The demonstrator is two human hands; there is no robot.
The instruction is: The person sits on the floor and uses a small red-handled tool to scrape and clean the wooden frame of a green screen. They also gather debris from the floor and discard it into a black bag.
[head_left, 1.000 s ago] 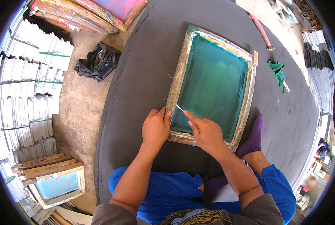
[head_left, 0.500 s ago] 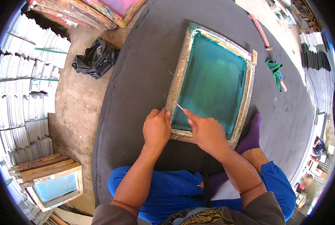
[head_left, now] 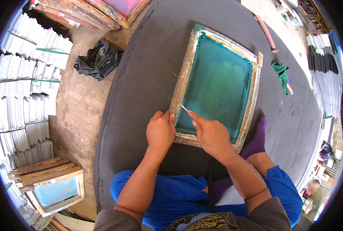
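A wooden screen-printing frame [head_left: 182, 82] lies on the black padded surface before me, its green mesh [head_left: 221, 77] stretched inside paint-stained rails. My left hand [head_left: 160, 131] is closed on the left rail near the closest corner, thumb on top. Over the lower part of the mesh, my right hand [head_left: 213, 134] pinches a thin white stick [head_left: 185, 108] that resembles a cotton swab. Its tip points at the mesh's left edge beside the rail; whether it touches is too small to tell. The hand hides the stick's other end.
A hammer [head_left: 266, 32] and a green cloth [head_left: 280, 72] around a handled tool lie to the right. A black plastic bag [head_left: 98, 59] sits on the floor at left, near stacked white sheets [head_left: 15, 73]. Another framed screen [head_left: 56, 192] stands lower left. My purple-socked foot [head_left: 256, 140] borders the frame.
The stick's tip has shifted slightly away from me along the mesh's left edge, with a small movement of my right hand. My left hand and the frame stay in place.
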